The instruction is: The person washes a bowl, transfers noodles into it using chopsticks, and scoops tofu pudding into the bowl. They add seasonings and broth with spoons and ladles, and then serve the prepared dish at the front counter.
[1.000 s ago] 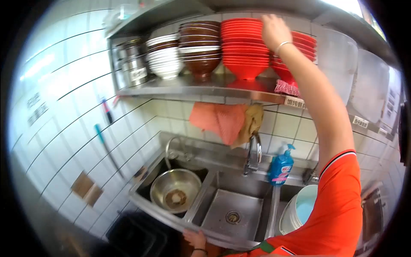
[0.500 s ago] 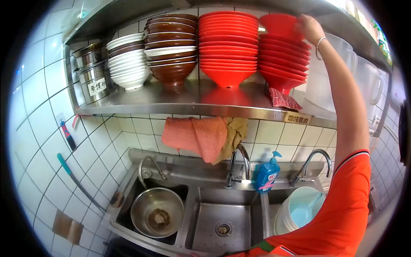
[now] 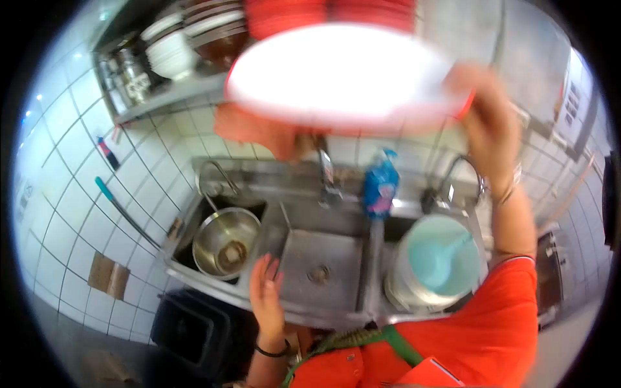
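My right hand grips the rim of a bowl, red outside and white inside, raised in front of the shelf with its white inside facing me. Motion blurs both the bowl and the hand. My left hand is raised over the front edge of the sink, fingers pointing up and somewhat apart, holding nothing. Near it, a metal basin with some brownish residue sits in the left sink compartment. Behind the raised bowl, stacks of red bowls are partly hidden.
A metal shelf carries white bowls and brown bowls. Below it are a hanging pink cloth, a blue pump bottle, faucets and a white bucket in the right compartment. A black bin stands front left.
My right hand has taken the top bowl off the right red stack and brought it down toward me, tilted. My left hand has come into view. The view has tipped downward.
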